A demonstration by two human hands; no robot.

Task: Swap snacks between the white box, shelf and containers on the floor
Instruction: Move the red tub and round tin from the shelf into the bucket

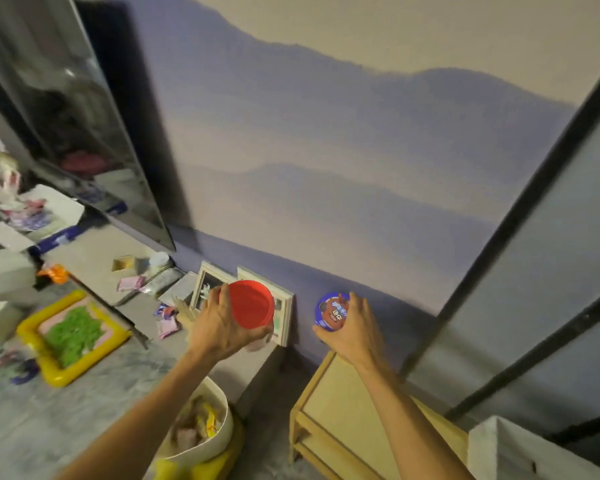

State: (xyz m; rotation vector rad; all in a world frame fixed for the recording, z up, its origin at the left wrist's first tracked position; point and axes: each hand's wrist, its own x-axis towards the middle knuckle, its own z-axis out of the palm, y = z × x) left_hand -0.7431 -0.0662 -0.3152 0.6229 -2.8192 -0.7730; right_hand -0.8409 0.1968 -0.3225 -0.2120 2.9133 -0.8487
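Left hand (219, 323) raised before the mountain-print wall, fingers curled around a red-lidded round snack tub (252, 304), lid facing the camera. Right hand (352, 329) level beside it, fingers wrapped over a blue-lidded round snack cup (331, 311), above the pale wooden shelf (343, 403). Below the left forearm, a white oval container (222, 434) holding packets.

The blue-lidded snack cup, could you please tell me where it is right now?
In the head view, the blue-lidded snack cup is right of centre, held in the right hand above the wooden shelf, right of the red-lidded jar.
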